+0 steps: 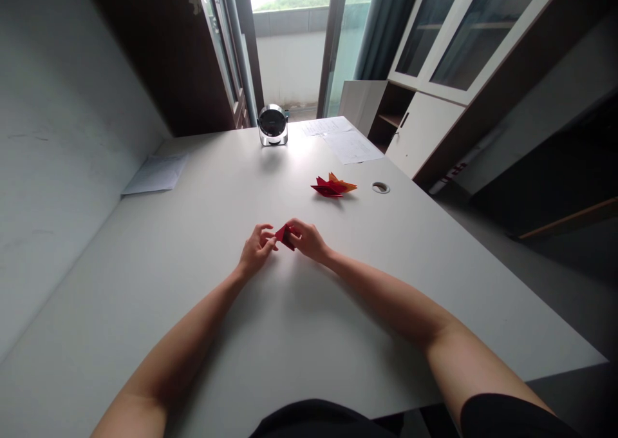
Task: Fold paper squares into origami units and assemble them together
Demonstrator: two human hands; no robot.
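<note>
A small piece of folded red paper [282,234] is held up between my two hands, just above the white table. My left hand [259,245] pinches its left corner between thumb and fingers. On the other side, my right hand [305,238] grips the paper, with some fingers tucked behind or inside a fold. Part of the paper is hidden by the right fingers. Further back and to the right lies a small group of folded paper pieces [331,187], red in front and orange behind, with pointed ends.
A round, silver-framed device [273,127] stands at the table's far edge. Paper sheets [352,147] lie at the back right, and a flat packet [157,174] rests by the left wall. A cable hole [380,187] is near the table's right edge. Cabinets [425,129] stand beyond.
</note>
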